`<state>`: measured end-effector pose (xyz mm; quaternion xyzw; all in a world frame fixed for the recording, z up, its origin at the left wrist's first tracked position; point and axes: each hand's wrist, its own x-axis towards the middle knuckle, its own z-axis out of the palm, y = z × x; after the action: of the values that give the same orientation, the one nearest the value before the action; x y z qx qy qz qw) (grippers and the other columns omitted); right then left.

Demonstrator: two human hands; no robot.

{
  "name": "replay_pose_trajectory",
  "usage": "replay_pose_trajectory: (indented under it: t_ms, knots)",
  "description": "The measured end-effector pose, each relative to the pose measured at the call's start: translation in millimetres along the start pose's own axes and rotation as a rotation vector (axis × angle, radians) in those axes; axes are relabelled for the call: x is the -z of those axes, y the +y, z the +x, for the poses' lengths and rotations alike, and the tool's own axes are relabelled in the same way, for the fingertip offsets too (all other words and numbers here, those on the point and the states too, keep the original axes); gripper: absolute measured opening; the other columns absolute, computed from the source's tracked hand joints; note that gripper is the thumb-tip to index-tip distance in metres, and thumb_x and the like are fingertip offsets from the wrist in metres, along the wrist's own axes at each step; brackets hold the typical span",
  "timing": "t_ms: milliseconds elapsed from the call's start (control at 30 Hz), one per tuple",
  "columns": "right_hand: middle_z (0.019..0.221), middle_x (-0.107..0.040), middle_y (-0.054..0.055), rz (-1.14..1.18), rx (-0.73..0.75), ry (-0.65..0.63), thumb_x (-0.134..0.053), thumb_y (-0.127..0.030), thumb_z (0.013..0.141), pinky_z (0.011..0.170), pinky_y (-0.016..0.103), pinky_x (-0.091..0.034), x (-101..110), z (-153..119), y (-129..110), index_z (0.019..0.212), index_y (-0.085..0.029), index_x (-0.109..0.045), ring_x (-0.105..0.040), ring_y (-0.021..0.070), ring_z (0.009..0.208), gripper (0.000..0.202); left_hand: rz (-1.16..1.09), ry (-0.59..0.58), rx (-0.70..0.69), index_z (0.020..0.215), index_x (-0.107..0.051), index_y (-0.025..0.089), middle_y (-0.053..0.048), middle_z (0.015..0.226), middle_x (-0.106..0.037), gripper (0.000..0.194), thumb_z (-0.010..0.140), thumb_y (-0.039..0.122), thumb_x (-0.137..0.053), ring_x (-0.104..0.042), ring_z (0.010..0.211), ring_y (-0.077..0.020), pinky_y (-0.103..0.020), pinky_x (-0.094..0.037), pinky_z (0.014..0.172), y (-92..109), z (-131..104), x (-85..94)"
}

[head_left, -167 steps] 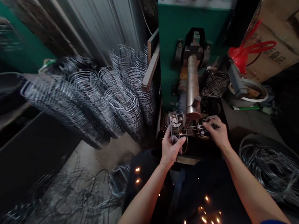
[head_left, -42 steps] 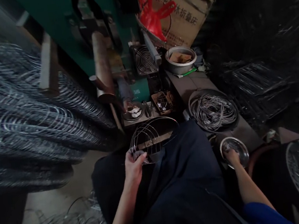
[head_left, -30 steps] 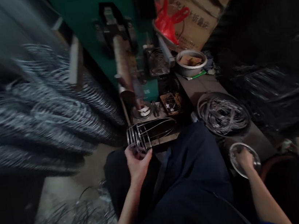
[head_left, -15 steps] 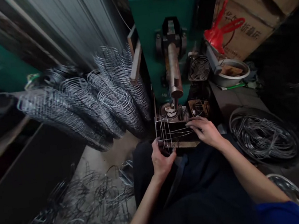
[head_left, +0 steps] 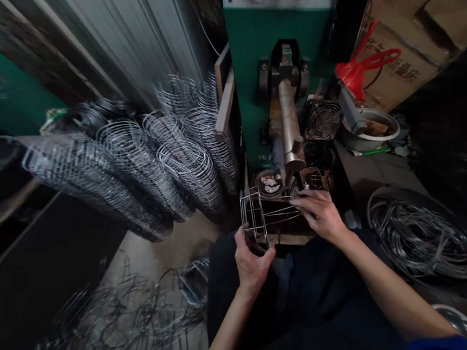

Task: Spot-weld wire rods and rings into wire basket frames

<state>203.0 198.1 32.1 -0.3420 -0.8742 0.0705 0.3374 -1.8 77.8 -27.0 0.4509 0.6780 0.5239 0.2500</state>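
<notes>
Wire frame (head_left: 252,212) sat at seven o'clock from the machine's metal cylinder (head_left: 289,116). Left hand (head_left: 251,259) gripped its cage end; right hand (head_left: 320,215) pinched its long wires. From the frame: one o'clock, round dish (head_left: 258,178) with whitish scraps (head_left: 269,183); two, basin (head_left: 358,144) holding a brown piece (head_left: 376,128); four, tub (head_left: 448,205) of wire loops (head_left: 422,239).

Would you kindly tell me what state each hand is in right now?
Left hand: closed on the wire frame, holding it.
Right hand: partly curled at the wire frame's right side; whether it grips cannot be told.
</notes>
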Motion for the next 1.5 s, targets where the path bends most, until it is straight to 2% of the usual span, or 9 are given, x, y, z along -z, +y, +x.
replay_pose_trajectory:
  t_ms: [200,400,633,833,1067,1200,1367,1433,1500]
  knots:
    - [0.102,-0.075,0.005,0.032,0.016,0.037,-0.057,-0.017,0.097,0.092,0.041,-0.041,-6,16,4,0.113,-0.025,-0.070,-0.062,0.0238,0.114,0.022,-0.004,0.084,-0.061,0.132,-0.044,0.018,-0.006,0.101,-0.063,0.071,0.070,0.030,-0.079,-0.068,0.086,-0.0191,-0.033,-0.058,0.079,-4,15,-5.8]
    - [0.103,-0.075,0.004,0.050,0.022,0.049,-0.057,-0.017,0.097,0.095,0.042,-0.041,-10,22,9,0.115,-0.026,-0.069,-0.062,0.0233,0.116,0.023,0.002,0.097,-0.060,0.134,-0.043,0.018,-0.006,0.100,-0.065,0.075,0.070,0.030,-0.079,-0.068,0.087,-0.0205,-0.035,-0.058,0.083,-10,23,-8.6]
    - [0.105,-0.075,0.003,0.008,0.016,0.076,-0.057,-0.014,0.097,0.090,0.040,-0.038,-15,23,7,0.111,-0.025,-0.068,-0.063,0.0222,0.114,0.021,0.019,0.121,-0.097,0.131,-0.045,0.019,-0.004,0.096,-0.063,0.070,0.070,0.029,-0.078,-0.068,0.079,-0.0185,-0.032,-0.058,0.075,-12,30,-11.2]
    - [0.105,-0.074,0.005,0.020,-0.118,0.174,-0.060,-0.024,0.097,0.090,0.038,-0.042,-13,18,14,0.101,-0.023,-0.069,-0.067,0.0216,0.102,0.010,0.022,0.083,-0.064,0.131,-0.044,0.020,-0.002,0.094,-0.062,0.070,0.071,0.033,-0.078,-0.065,0.068,-0.0145,-0.028,-0.057,0.066,-3,32,-3.8]
    - [0.100,-0.074,0.005,0.056,-0.187,0.199,-0.057,-0.029,0.097,0.088,0.039,-0.049,-13,28,24,0.097,-0.023,-0.070,-0.067,0.0234,0.097,0.014,0.043,0.030,-0.048,0.130,-0.046,0.019,-0.001,0.091,-0.065,0.071,0.069,0.037,-0.078,-0.066,0.069,-0.0150,-0.029,-0.056,0.068,3,56,-1.4]
    - [0.102,-0.075,0.006,0.121,-0.214,0.213,-0.059,-0.031,0.096,0.092,0.038,-0.050,-12,29,23,0.097,-0.023,-0.072,-0.068,0.0235,0.100,0.015,0.012,0.001,-0.070,0.136,-0.040,0.020,-0.001,0.096,-0.062,0.075,0.073,0.036,-0.076,-0.061,0.059,-0.0107,-0.027,-0.055,0.063,-2,64,-2.1]
    - [0.105,-0.074,0.007,0.258,-0.439,0.246,-0.057,-0.039,0.096,0.084,0.032,-0.054,10,-1,23,0.107,-0.021,-0.071,-0.069,0.0211,0.094,0.026,0.069,-0.002,-0.156,0.146,-0.029,0.018,-0.009,0.111,-0.060,0.092,0.072,0.036,-0.079,-0.067,0.088,-0.0197,-0.039,-0.056,0.086,-16,59,-2.0]
    - [0.101,-0.075,0.008,0.142,-0.546,0.270,-0.055,-0.044,0.095,0.081,0.032,-0.054,31,-37,36,0.105,-0.020,-0.071,-0.069,0.0224,0.091,0.031,0.086,0.007,-0.139,0.142,-0.034,0.016,-0.008,0.103,-0.063,0.082,0.074,0.033,-0.076,-0.067,0.091,-0.0215,-0.040,-0.055,0.088,-17,49,0.9]
    - [0.099,-0.075,0.010,-0.092,-0.670,0.240,-0.052,-0.050,0.092,0.080,0.037,-0.054,57,-94,59,0.103,-0.020,-0.072,-0.070,0.0269,0.089,0.038,0.073,-0.017,-0.097,0.138,-0.040,0.016,-0.005,0.095,-0.065,0.073,0.076,0.032,-0.074,-0.067,0.086,-0.0206,-0.039,-0.056,0.084,-14,33,9.4]
